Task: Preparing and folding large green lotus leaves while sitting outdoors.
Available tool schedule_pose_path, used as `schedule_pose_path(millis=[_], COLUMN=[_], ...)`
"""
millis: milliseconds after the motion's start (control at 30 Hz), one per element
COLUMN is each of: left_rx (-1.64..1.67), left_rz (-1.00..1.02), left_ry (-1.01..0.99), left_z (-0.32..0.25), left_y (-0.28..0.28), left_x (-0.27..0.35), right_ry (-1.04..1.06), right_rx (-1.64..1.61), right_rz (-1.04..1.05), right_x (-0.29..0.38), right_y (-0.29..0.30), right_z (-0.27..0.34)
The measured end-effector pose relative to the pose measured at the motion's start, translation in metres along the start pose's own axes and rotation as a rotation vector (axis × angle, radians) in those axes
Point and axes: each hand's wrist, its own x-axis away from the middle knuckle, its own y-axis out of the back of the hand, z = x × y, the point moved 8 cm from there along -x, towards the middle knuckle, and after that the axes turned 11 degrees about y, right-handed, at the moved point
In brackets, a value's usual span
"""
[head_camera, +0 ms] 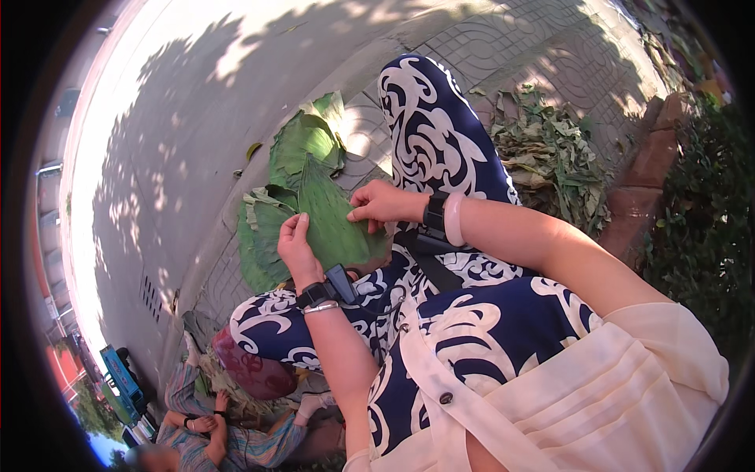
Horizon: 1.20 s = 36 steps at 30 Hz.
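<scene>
A large green leaf (pixel 330 221) is stretched between my two hands, above my patterned trousers. My left hand (pixel 299 245) pinches its left edge between thumb and fingers. On the opposite edge, my right hand (pixel 377 206) grips the leaf with thumb and fingertips. Broad green leaves (pixel 262 236) with a curled, paler edge lie under and to the left of the held one. Beyond them, more large leaves (pixel 301 141) rest on the paving, partly sunlit.
Dry leaf scraps (pixel 551 159) are heaped right of my knee, near a reddish brick edging (pixel 640 177) and a hedge (pixel 702 236). A dark red rounded object (pixel 250 366) is beside my other leg. Another person (pixel 236 430) sits at lower left. A drain grate (pixel 151 298) lies in the road.
</scene>
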Motion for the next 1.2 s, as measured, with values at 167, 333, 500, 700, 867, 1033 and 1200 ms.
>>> schedule_pose_path(millis=[167,333,500,700,867,1033,1200], left_rx=[0.034,0.052,0.109,0.152,0.187,0.229,0.231], left_rz=[-0.096,-0.178,-0.246,-0.286,-0.245,-0.145,0.085], left_ry=[-0.021,-0.082,-0.082,-0.083,-0.046,0.021,0.230], left_z=[0.001,0.001,-0.003,-0.001,0.002,0.007,0.021], left_y=[0.013,0.027,0.034,0.047,0.042,0.035,-0.003], left_x=[0.001,0.001,0.006,0.005,0.005,0.003,0.008], right_ry=[-0.024,0.069,0.080,-0.059,-0.075,-0.007,0.149], right_rx=[0.062,0.167,0.156,0.127,0.149,0.217,0.327], right_rz=[-0.031,-0.061,-0.077,0.075,0.098,0.083,0.128], right_x=[-0.002,-0.003,-0.005,0.001,0.002,0.000,-0.003], right_y=[0.006,0.005,0.009,-0.004,-0.004,-0.004,-0.010], right_z=[-0.003,0.005,0.002,-0.003,-0.008,-0.007,-0.002])
